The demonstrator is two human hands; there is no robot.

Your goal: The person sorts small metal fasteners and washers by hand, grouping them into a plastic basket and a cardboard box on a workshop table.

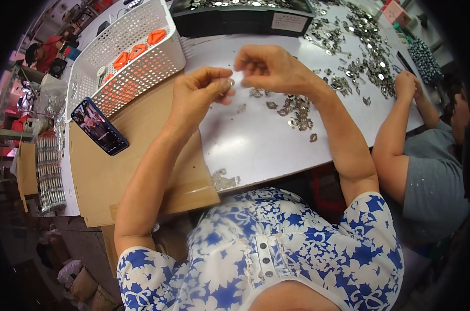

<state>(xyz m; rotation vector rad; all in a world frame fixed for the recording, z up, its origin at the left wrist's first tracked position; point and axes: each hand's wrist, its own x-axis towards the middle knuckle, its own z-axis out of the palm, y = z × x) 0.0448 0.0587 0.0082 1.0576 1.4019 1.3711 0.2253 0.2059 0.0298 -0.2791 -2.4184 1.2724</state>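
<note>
Head view showed both hands raised just above the grey table [276, 150], fingertips nearly meeting. The left hand [198, 96] had its fingers closed on a small metal piece [229, 83], pinched between thumb and forefinger. The right hand [274, 70] sat just beside it, fingers curled together at the tips; whether they held a second piece I could not tell.

Right of and below the right fingers lay a loose cluster of metal parts [296, 111], with a much larger heap [364, 57] farther out toward the table's far right. The pinched piece looked small and slick, so a slip seemed the likeliest trouble: dropped, it would land among look-alike parts or roll toward the near table edge.

Left of the left fingers, a white perforated basket [141, 67] holding orange pieces stood on cardboard [141, 155], and a phone [99, 126] leaned near it. A black tray [240, 20] stood beyond the fingers. Another person's hand [406, 85] worked well apart on the right. Bare table below the fingers left the most open room.
</note>
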